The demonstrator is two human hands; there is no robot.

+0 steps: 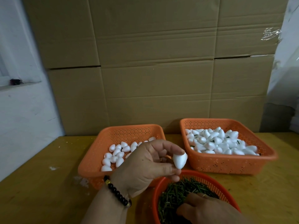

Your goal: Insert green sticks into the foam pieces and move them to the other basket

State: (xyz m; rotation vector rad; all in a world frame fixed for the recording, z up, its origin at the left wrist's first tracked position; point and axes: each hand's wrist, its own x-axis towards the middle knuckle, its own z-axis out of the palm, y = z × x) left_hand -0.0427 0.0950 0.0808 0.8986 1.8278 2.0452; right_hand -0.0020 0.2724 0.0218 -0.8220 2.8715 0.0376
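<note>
My left hand (145,165), with a dark bead bracelet on the wrist, pinches a white egg-shaped foam piece (179,160) between thumb and fingers, above the rim of a round red basket (215,180) full of short green sticks (174,196). My right hand (203,209) reaches into those sticks with its fingers curled down among them; whether it holds one is hidden. A square orange basket on the left (97,160) holds plain foam pieces (115,155). On the right, another orange basket (226,164) is heaped with foam pieces (218,143) showing green stick ends.
All three baskets stand on a yellow wooden table (40,183) with white scuffs. Stacked cardboard boxes (145,70) form a wall right behind them. A white wall with a ledge is on the left, and clear plastic sheeting (284,62) hangs at right.
</note>
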